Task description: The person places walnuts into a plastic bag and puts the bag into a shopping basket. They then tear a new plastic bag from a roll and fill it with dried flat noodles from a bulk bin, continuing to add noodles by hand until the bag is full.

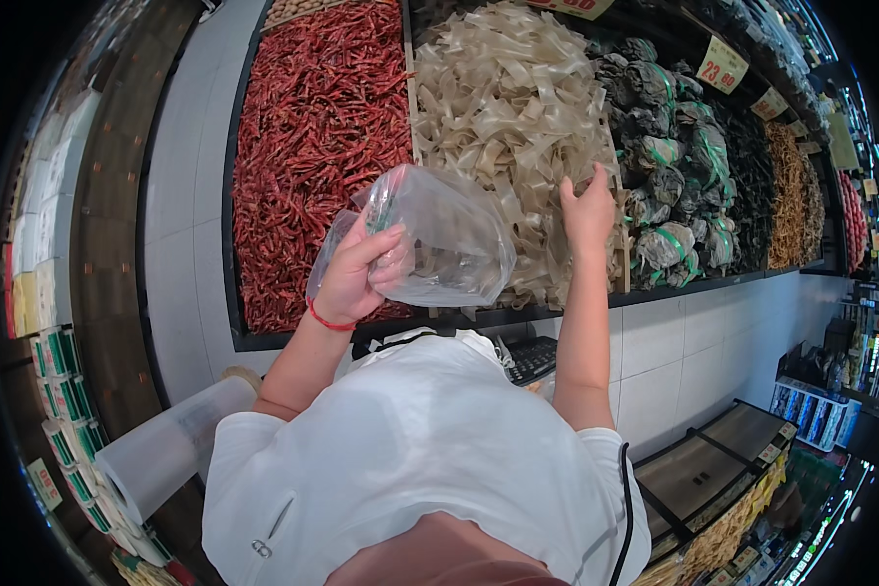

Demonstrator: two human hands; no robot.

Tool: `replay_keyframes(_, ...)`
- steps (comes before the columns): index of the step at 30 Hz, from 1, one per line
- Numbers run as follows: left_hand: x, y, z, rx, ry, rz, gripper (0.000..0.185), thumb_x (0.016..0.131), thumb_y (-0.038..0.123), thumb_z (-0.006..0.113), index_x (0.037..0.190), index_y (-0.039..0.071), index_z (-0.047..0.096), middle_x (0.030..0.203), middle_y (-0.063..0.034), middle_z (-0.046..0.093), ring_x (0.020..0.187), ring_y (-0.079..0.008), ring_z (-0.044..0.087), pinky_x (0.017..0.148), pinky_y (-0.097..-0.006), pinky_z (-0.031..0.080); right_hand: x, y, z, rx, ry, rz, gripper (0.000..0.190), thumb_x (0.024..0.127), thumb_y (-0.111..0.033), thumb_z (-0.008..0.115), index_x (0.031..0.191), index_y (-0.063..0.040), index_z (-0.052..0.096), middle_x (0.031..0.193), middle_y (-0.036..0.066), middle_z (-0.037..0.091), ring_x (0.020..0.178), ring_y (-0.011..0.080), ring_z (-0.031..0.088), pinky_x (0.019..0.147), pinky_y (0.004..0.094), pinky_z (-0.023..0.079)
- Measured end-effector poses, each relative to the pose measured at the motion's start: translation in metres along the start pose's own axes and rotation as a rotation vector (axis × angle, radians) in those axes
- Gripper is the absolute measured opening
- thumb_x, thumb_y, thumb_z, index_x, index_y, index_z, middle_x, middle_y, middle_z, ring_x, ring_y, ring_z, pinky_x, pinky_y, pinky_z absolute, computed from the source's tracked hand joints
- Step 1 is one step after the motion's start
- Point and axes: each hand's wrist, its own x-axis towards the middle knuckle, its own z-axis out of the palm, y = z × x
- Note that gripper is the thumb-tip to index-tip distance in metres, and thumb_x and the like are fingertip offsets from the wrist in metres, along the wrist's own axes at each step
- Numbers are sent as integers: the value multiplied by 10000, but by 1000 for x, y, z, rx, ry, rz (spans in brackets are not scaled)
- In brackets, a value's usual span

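My left hand (351, 275), a red cord on its wrist, grips a clear plastic bag (458, 245) by its left side. The bag bulges open above the front of the display bin and looks empty. To its right, my right hand (590, 212) reaches over a heap of wide, translucent dried noodles (505, 88). Its thumb and forefinger are spread, touching or just above the noodles near the wooden divider (621, 249). The other fingers are partly hidden. Dried red chilies (322, 139) fill the compartment behind my left hand.
Dark dried bundles tied with green strips (659, 154) lie right of the noodles, with price cards (723, 66) above. A roll of clear plastic bags (179, 443) stands by my left elbow. The bin's black front edge (278, 341) runs close before me.
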Motion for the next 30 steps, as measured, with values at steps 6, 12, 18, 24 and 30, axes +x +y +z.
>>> replay_keyframes(6,0,0,2,20,6,-10,462,916,61,467,1337,186,325,674,16,418,489,-40,357,411,-160,269,10,5,5,28,-2,36,517,786,-274,618,1229,-46,482,956,191,628,919,358,582,805,445,450)
replay_keyframes(12,-1,2,4,12,-7,-9,496,917,65,467,1366,200,303,667,23,408,489,-40,348,418,-158,272,15,1,-5,46,-96,115,533,789,-347,613,1220,-54,495,1015,208,625,984,359,577,837,442,447)
replay_keyframes(18,-3,1,3,8,-15,-16,541,920,67,459,1404,202,260,668,27,401,493,-40,335,421,-164,263,37,5,3,14,-145,174,608,755,-405,648,1237,-65,503,1096,208,609,1051,341,566,879,409,444)
replay_keyframes(24,-6,5,2,15,-20,-20,555,923,69,456,1418,201,242,662,32,382,495,-40,322,427,-162,249,92,41,8,289,-409,238,661,732,-400,680,1183,58,526,1122,241,591,1038,328,584,880,384,455)
replay_keyframes(30,-6,3,6,0,-8,-1,550,924,67,453,1416,200,246,656,33,377,494,-39,323,429,-163,252,92,20,14,79,-454,225,613,656,-290,734,1106,82,552,1064,240,615,984,302,612,836,345,470)
